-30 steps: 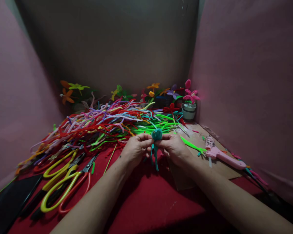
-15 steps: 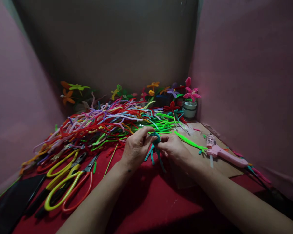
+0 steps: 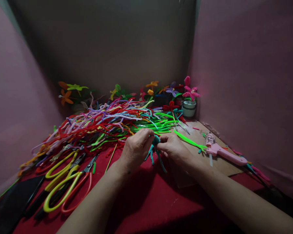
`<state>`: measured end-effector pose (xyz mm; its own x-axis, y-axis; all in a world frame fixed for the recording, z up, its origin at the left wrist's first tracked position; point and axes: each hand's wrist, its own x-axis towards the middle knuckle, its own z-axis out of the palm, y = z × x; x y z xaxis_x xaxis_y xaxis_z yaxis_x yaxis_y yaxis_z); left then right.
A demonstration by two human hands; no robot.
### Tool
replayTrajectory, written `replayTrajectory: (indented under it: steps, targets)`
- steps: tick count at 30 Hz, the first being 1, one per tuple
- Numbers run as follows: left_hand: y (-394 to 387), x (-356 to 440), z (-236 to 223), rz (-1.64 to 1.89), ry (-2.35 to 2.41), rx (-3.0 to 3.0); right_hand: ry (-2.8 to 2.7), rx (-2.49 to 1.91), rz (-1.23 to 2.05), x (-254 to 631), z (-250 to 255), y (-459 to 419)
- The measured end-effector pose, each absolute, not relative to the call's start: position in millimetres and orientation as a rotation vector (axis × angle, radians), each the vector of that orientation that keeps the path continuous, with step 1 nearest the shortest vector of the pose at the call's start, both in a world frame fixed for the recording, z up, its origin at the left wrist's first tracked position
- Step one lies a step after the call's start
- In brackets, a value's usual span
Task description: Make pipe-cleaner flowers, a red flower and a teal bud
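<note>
Between my hands, above the red cloth (image 3: 141,195), is a teal pipe-cleaner piece (image 3: 156,140) with a rounded top and several loose ends hanging down. My left hand (image 3: 137,146) pinches it from the left, its fingertips partly hidden behind the thumb and knuckles. From the other side my right hand (image 3: 172,147) grips it between thumb and fingers. Just beyond my hands lies a bundle of green pipe cleaners (image 3: 158,126). A bright green pipe-cleaner strip (image 3: 189,140) rests on the board to the right.
A large heap of coloured pipe cleaners (image 3: 104,118) spreads at the back left. Yellow-and-red-handled scissors (image 3: 61,188) and pliers (image 3: 50,185) lie left. A pink glue gun (image 3: 226,155) rests on a tan board (image 3: 195,159) at right. Pipe-cleaner flowers (image 3: 191,93) stand along the back.
My left fingers have drawn down and closed in more around the top of the teal piece. My right hand stays nearly where it was. The view has shifted very slightly.
</note>
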<state>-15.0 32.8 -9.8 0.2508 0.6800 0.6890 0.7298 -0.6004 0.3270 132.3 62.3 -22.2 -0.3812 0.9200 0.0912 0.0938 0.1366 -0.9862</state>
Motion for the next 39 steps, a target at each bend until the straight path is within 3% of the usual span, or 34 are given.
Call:
replayTrajectory:
  steps: [12, 20, 39]
  targets:
    - [35, -17, -9, -1.286, -1.211, -2.345, -1.464, -0.987, 1.668, 134, -21, 58]
    - [35, -19, -6, -1.323, -1.262, -2.320, -1.269, -0.730, 1.807, 134, -32, 64]
    - [32, -14, -6, -1.368, -1.296, -2.270, -1.260, -0.922, 1.709, 133, -20, 55]
